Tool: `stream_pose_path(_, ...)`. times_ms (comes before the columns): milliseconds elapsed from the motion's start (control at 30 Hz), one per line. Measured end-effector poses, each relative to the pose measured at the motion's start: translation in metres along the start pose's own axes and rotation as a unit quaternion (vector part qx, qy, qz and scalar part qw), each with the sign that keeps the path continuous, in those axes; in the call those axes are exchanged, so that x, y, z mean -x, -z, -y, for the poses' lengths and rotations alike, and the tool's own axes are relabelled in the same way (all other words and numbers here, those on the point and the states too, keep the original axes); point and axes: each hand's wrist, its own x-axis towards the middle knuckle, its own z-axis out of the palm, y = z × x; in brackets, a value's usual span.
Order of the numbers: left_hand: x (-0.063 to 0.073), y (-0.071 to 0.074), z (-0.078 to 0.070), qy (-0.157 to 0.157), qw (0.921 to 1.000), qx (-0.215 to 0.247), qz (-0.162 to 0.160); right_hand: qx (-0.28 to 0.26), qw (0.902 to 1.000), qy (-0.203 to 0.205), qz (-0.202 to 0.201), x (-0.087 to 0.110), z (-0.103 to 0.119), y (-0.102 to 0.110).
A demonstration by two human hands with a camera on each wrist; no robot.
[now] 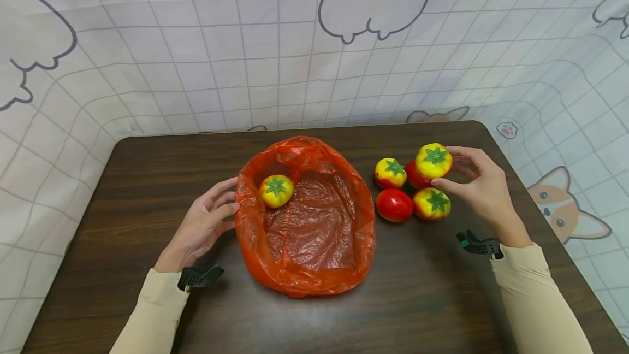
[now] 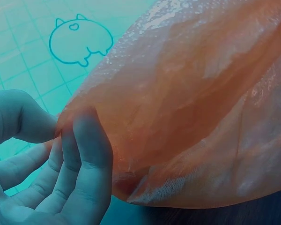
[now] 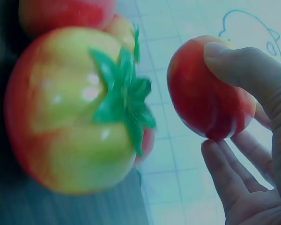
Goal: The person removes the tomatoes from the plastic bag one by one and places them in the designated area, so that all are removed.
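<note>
A red plastic bag (image 1: 307, 283) stands with its mouth spread wide at the middle of the table. Inside it, against the left wall, lies a yellow toy tomato (image 1: 276, 190) with a green leaf top. My left hand (image 1: 203, 223) pinches the left side of the bag; the left wrist view shows thin film (image 2: 178, 103) between thumb and fingers. At the right, my right hand (image 1: 479, 182) grips another toy tomato (image 1: 434, 161) above the group. In the right wrist view, the held tomato's red underside (image 3: 201, 93) shows between thumb and fingertips.
Beside the bag, a yellow-topped tomato (image 1: 390, 173), a red tomato (image 1: 395, 205) and a second leaf-topped one (image 1: 432, 204) sit close together. Another red one (image 1: 415, 176) is partly hidden behind the held tomato. A white grid-patterned cloth (image 1: 295, 70) hangs behind the dark wooden table (image 1: 162, 179).
</note>
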Motion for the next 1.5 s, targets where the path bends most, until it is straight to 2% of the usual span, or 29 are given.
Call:
stream_pose_path(400, 0.000, 0.000, 0.003, -0.007, 1.0000, 0.001, 0.007, 0.007, 0.9996, 0.005, -0.027, 0.003, -0.026, 0.010)
stream_pose_path(800, 0.000, 0.001, 0.005, -0.015, 0.9998, 0.005, 0.012, 0.020, 0.9990, -0.023, -0.033, 0.008, -0.040, 0.018)
stream_pose_path(1067, 0.001, 0.001, 0.004, -0.009, 0.9999, -0.007, 0.008, 0.042, 0.9982, -0.035, -0.025, 0.013, -0.050, 0.026)
stream_pose_path(1500, 0.003, 0.001, 0.001, -0.008, 0.9998, -0.018, 0.005, 0.070, 0.9958, -0.056, -0.014, 0.019, -0.066, 0.022)
